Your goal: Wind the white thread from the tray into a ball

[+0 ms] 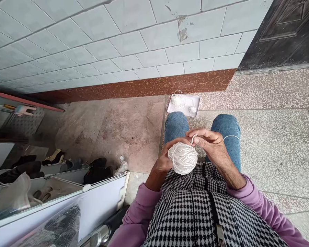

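Note:
A large ball of white yarn (183,159) is held over my lap by my left hand (168,154), whose fingers wrap round its far and left sides. Just right of the ball, my right hand (208,142) pinches a strand of white yarn (194,138) between thumb and fingers near the ball's top. A length of the same yarn (231,136) arcs out past my right knee. On the floor beyond my knees lies a shallow white tray (185,111). It holds a loose coil of yarn (178,100) and a small yarn ball (192,109).
To the left stands a white shoe rack (103,195) with several shoes and plastic bags. A metal cylinder (100,236) lies beside it. The tiled wall (128,63) runs along the far side, and a dark door (285,34) is at the upper right.

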`<state>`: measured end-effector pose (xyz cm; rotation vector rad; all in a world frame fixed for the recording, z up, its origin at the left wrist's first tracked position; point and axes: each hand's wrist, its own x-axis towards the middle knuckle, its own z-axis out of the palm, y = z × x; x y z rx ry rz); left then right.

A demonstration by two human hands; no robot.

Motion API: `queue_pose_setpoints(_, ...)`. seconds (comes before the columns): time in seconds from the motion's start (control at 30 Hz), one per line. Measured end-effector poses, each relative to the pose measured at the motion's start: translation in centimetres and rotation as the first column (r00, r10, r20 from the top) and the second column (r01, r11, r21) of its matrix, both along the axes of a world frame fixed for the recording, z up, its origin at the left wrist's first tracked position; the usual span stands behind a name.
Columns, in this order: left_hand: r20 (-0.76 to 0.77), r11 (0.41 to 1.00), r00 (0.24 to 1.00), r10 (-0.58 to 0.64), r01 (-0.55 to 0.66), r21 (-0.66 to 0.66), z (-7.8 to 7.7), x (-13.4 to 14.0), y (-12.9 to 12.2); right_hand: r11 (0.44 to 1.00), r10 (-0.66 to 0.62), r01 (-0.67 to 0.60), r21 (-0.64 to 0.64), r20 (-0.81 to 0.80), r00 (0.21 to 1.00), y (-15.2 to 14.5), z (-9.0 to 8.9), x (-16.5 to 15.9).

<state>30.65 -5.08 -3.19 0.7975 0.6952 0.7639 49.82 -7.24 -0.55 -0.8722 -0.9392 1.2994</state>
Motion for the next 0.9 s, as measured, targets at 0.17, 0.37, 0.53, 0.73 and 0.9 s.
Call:
queue_pose_setpoints(0.17,-0.008,0.984,0.999,-0.054,0.055,0.168,1.2,-0.5,0.7,0.996,-0.079,0.077,0.036,0.049,0.996,0.1,0.3,0.0)
queue_pose_setpoints(0.37,0.034,0.982,0.999,-0.030,0.023,0.186,1.6,-0.4,1.2,0.994,-0.042,0.027,0.103,0.154,0.987,0.0,0.7,0.6)
queue_pose_setpoints(0.53,0.044,0.986,0.999,0.000,-0.008,0.167,1.0,0.2,0.5,0.990,-0.070,0.045,0.134,0.188,0.980,-0.3,-0.1,0.5)
queue_pose_setpoints(0.73,-0.019,0.962,0.999,-0.041,0.044,0.268,0.8,0.1,0.8,0.992,-0.116,0.099,0.080,0.233,0.965,-0.3,-0.5,0.5)
queue_pose_setpoints(0.9,-0.198,0.881,0.980,-0.035,0.124,0.456,1.8,-0.8,1.4,0.982,-0.173,0.112,0.152,0.487,0.856,-0.2,-0.9,1.4)
